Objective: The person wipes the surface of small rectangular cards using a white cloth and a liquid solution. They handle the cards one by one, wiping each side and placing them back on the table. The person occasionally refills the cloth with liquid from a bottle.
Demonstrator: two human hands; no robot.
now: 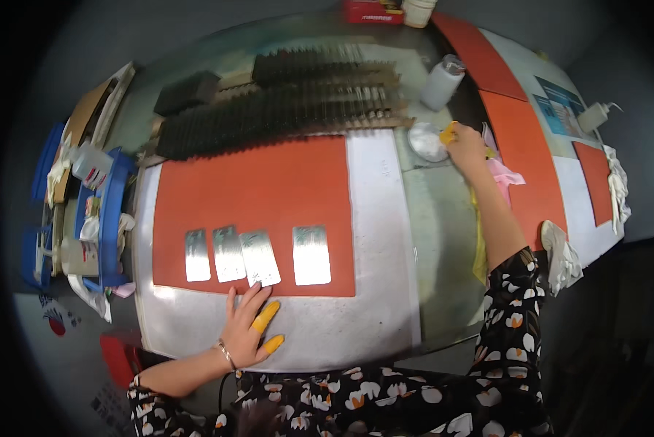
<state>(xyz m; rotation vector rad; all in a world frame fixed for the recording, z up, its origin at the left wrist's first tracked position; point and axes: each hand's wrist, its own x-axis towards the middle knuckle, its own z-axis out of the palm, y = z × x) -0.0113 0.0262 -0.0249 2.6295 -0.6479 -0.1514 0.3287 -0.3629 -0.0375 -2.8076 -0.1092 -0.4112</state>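
My left hand [247, 324] lies with fingers spread at the near edge of an orange-red mat [254, 189]. Yellow finger covers sit on its thumb and index finger. Its fingertips reach the lower edge of a shiny metal card [260, 257], which lies tilted against a second card [229, 253]. Two more silver cards, one on the left [197, 256] and one on the right [311, 255], lie apart from these. Over at the right, my right hand [467, 146], also with yellow finger covers, is closed at the rim of a round dish [427, 143] with white contents. What its fingers pinch is hidden.
Behind the mat stand long dark slotted racks [268, 116]. A pump-top bottle [442, 81] stands beyond the dish, and a pink cloth [503, 173] lies beside my right wrist. A blue basket [112, 218] with bottles is at the left. A white glove [558, 255] lies at right.
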